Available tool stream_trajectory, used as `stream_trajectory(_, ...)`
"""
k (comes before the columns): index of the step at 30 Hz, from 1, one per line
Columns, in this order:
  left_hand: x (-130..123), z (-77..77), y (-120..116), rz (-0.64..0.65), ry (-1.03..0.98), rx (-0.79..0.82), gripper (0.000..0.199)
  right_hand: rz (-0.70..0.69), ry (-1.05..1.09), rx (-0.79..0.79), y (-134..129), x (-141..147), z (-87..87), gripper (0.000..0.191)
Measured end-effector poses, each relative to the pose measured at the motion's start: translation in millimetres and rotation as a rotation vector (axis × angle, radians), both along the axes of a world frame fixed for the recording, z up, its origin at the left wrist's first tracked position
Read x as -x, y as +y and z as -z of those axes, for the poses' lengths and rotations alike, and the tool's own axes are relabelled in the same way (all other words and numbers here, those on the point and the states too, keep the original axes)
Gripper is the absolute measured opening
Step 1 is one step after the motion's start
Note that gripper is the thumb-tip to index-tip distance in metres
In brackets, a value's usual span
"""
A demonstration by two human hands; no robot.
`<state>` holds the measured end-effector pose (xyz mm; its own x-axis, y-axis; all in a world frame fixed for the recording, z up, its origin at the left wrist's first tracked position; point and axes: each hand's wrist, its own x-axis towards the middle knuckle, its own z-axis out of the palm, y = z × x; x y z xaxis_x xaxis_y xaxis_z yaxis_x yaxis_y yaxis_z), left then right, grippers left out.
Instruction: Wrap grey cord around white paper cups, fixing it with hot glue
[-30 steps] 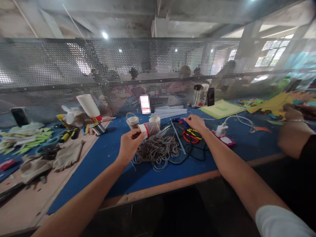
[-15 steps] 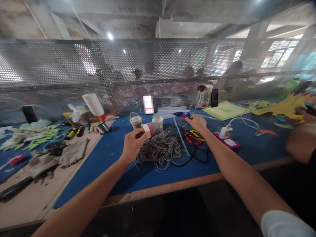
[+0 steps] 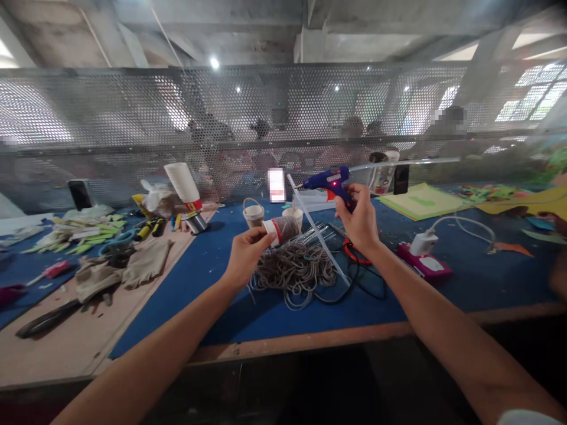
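My left hand [image 3: 250, 251] is closed on a paper cup [image 3: 286, 229], tilted on its side and wrapped in grey cord below its white and red rim. My right hand [image 3: 361, 219] grips a blue glue gun [image 3: 331, 180] by its handle, raised above the table with its nozzle pointing left. A red light glows on the gun, and a clear glue stick [image 3: 398, 163] sticks out of its back. Another long glue stick [image 3: 316, 227] lies slanting beneath the nozzle. Below the cup is a heap of grey cord [image 3: 295, 271].
Behind the cup stand a small cord-wrapped basket [image 3: 253, 215] with a handle and another cup [image 3: 297, 215]. Red-handled scissors [image 3: 354, 252] lie by the cord. A power bank [image 3: 425, 262] sits at right, stacked paper cups [image 3: 182, 183] and gloves [image 3: 146, 262] at left. A perforated metal screen [image 3: 305, 118] runs behind.
The glue gun, which lay on the table under my right hand, is now lifted and gripped, its nozzle nearer the cup. My left hand still holds the cup. The view has shifted slightly.
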<state>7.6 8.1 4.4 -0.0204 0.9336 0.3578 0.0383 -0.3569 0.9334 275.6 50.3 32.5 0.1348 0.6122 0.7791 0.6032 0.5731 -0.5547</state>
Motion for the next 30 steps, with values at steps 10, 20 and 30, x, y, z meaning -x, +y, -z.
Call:
stream_trajectory(10, 1, 3.0, 3, 0.039, -0.07, 0.033, 0.029, -0.27, 0.253, 0.173, 8, 2, -0.6, 0.033)
stream_trajectory(20, 1, 3.7, 4, 0.039, -0.073, 0.029, 0.026, -0.295, 0.12, 0.222, -23, 23, -13.2, 0.028)
stream_trajectory(30, 4, -4.9, 5, -0.012, -0.118, -0.015, 0.024, -0.447, 0.012, 0.359, -37, 41, -5.3, 0.034)
